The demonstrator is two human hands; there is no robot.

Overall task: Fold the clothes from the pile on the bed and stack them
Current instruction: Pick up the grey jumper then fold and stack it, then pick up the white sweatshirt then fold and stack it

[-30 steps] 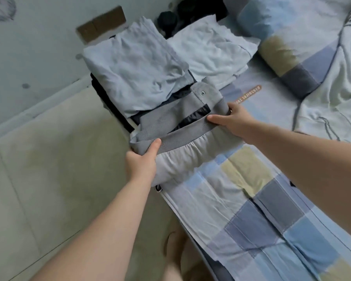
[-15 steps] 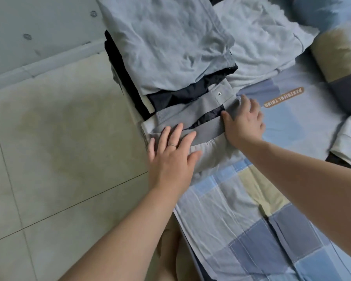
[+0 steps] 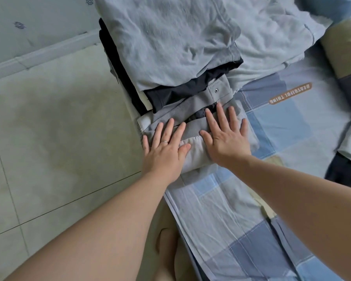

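Bed (image 3: 221, 220), checked sheet. I stand at its left edge, with the tiled floor (image 3: 49, 128) straight below.

The stack of folded clothes (image 3: 170, 41) sits right at that edge, a pale blue piece on top and a black layer (image 3: 180, 94) showing under it. I cannot tell whether its left side overhangs. Risk: a sideways shove slides layers onto the floor.

The folded grey shorts (image 3: 192, 157) lie on the sheet, with their far edge against the stack's near side, just under the black layer.

My left hand (image 3: 164, 153) lies flat with fingers spread, pressing the bundle's left half beside the bed edge. My right hand (image 3: 227, 145) is also flat and spread, pressing the right half. Neither grips anything.

Risks, as I judge them:
- The bundle looks thick, so the fold may spring open once my palms lift.
- Pressing forward rather than down would ruck the black layer and skew the stack.
- Weight on the left could roll the shorts off the mattress.

More dark clothing (image 3: 340, 171) waits well apart at the right, so the task is far from done.

The metal snap (image 3: 216, 90) on the waistband could catch a neighbouring layer. My ring (image 3: 165, 141) could snag the knit.
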